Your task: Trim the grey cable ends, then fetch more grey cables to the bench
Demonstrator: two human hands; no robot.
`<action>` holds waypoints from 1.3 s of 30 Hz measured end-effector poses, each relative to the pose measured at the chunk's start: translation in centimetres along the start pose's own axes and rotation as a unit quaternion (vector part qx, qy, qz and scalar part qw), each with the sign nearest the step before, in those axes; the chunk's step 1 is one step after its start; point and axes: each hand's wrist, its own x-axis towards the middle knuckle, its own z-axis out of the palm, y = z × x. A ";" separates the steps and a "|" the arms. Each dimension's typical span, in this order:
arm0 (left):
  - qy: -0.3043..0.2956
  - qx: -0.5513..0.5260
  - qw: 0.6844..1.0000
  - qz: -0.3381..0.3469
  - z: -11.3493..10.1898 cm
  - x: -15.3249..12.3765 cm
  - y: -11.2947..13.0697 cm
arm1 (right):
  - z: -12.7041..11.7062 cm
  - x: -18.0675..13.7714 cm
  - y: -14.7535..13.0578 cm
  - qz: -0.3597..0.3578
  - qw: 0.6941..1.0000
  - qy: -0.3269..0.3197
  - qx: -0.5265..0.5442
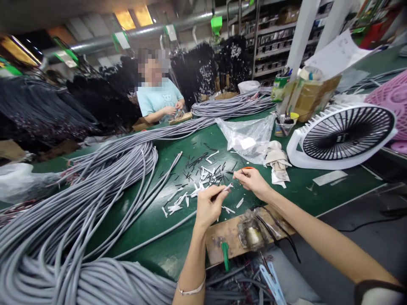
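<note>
My left hand (210,204) is closed in a pinch around the end of a grey cable (165,231). The pale stripped end pokes out past its fingertips, and the cable runs back to the left across the table. Just to the right, my right hand (252,183) is closed around a small tool with an orange handle (247,168). Its dark, thin tip points left, and most of it is hidden by the fingers, so its exact kind is unclear. The two hands are close together but apart. White and black scraps (203,180) lie behind them.
Large bundles of grey cable (104,178) cover the left of the green table (187,146). A wooden board (219,237) with a green clamp (225,256) sits at the front edge. To the right stands a white fan (343,135). A co-worker (160,97) sits across the table.
</note>
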 end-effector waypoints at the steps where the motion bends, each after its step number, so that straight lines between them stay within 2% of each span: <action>1: 0.008 -0.010 1.000 -0.024 -0.1 0.0 0.0 | -0.1 -0.4 -0.2 -0.060 0.998 0.007 -0.025; 3: -0.001 -0.024 0.998 -0.056 -0.2 0.0 -0.1 | -0.4 -1.4 -1.0 -0.184 0.976 0.004 -0.116; 6: -0.026 -0.028 0.997 -0.065 0.0 0.0 -0.2 | -0.4 -2.5 -2.1 -0.325 0.908 -0.031 -0.264; 8: -0.028 0.005 0.999 -0.044 0.2 0.1 -0.3 | -0.2 -2.6 -2.5 -0.357 0.873 -0.032 -0.331; 9: -0.028 0.035 0.999 -0.023 0.4 0.1 -0.4 | -0.1 -2.5 -2.7 -0.348 0.866 -0.028 -0.358; 11: -0.031 0.098 0.994 0.032 0.6 0.1 -0.6 | 0.3 -2.0 -3.0 -0.284 0.880 -0.032 -0.380; 14: -0.042 0.114 0.988 0.091 0.6 0.1 -0.8 | 0.5 -0.8 -3.1 -0.122 0.948 -0.088 -0.279; 16: -0.017 0.066 0.994 0.086 0.3 0.1 -0.7 | 0.5 -0.2 -2.5 -0.026 0.980 -0.105 -0.165; 18: 0.064 -0.011 0.997 0.034 -0.1 0.1 -0.5 | 0.2 -0.2 -1.6 0.006 0.994 -0.070 -0.089; 20: 0.129 -0.079 0.988 -0.043 -0.5 0.2 -0.3 | -0.3 -0.6 -0.8 -0.032 0.997 -0.010 -0.065; 21: 0.131 -0.101 0.983 -0.076 -0.6 0.2 -0.3 | -0.6 -0.9 -0.6 -0.070 0.995 0.019 -0.073; 23: 0.079 -0.120 0.983 -0.112 -0.7 0.2 -0.3 | -1.0 -1.4 -0.8 -0.156 0.979 0.046 -0.123; 24: 0.045 -0.124 0.984 -0.116 -0.7 0.2 -0.3 | -1.0 -1.6 -1.1 -0.194 0.968 0.037 -0.156; 26: 0.000 -0.130 0.985 -0.113 -0.6 0.2 -0.4 | -0.8 -1.7 -2.0 -0.249 0.946 -0.029 -0.207; 28: -0.034 -0.132 0.985 -0.104 -0.6 0.1 -0.4 | -0.2 -1.4 -2.6 -0.283 0.927 -0.097 -0.225; 29: -0.050 -0.131 0.985 -0.100 -0.6 0.1 -0.4 | 0.1 -1.2 -2.7 -0.297 0.920 -0.111 -0.230; 35: -0.117 -0.170 0.971 -0.120 -1.1 0.0 -0.2 | 0.4 -0.7 -1.9 -0.340 0.907 -0.062 -0.243; 39: -0.138 -0.185 0.965 -0.123 -1.3 -0.2 -0.2 | -0.1 -1.0 -2.1 -0.379 0.889 -0.111 -0.234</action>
